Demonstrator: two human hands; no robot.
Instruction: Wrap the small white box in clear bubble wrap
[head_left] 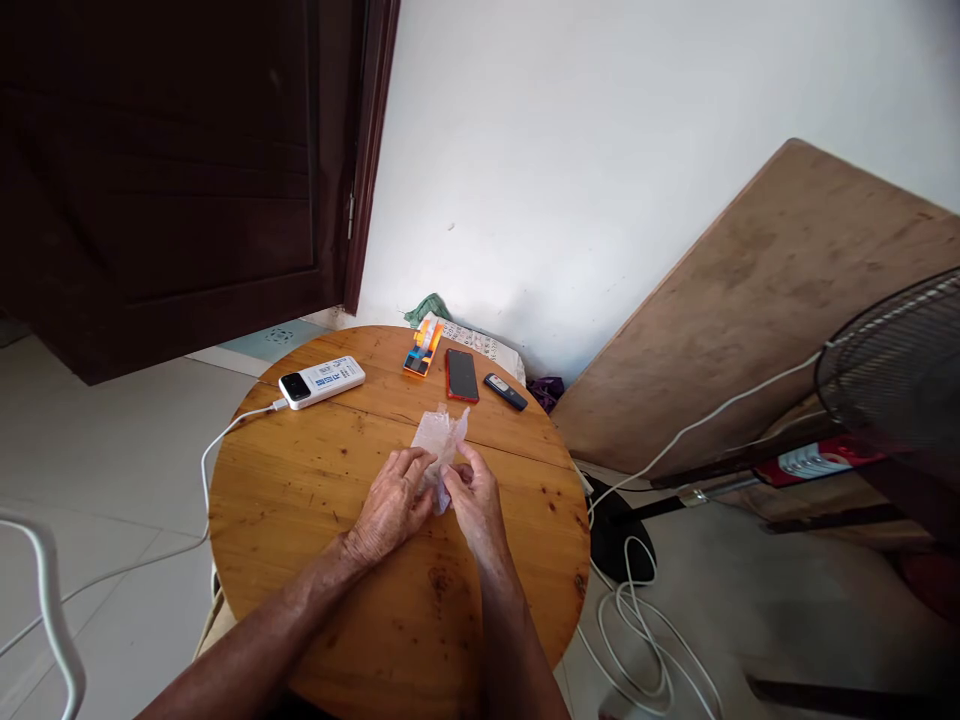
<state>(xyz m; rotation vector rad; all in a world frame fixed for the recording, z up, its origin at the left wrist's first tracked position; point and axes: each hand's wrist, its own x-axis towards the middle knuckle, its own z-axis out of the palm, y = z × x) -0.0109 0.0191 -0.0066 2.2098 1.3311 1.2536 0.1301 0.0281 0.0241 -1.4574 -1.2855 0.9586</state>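
Both hands meet over the middle of the round wooden counter [300,500] — left hand [390,505] and right hand [474,500] each pinching the crumpled clear plastic wrapper [441,440] between closed fingers, its upper part standing free. Along the far edge — a charging power bank [322,380], a red phone [461,374], a small dark remote [505,391].

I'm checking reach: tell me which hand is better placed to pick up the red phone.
Probably the right hand: the red phone lies nearer it, beyond the clear plastic bag both hands pinch. The left hand sits farther off.
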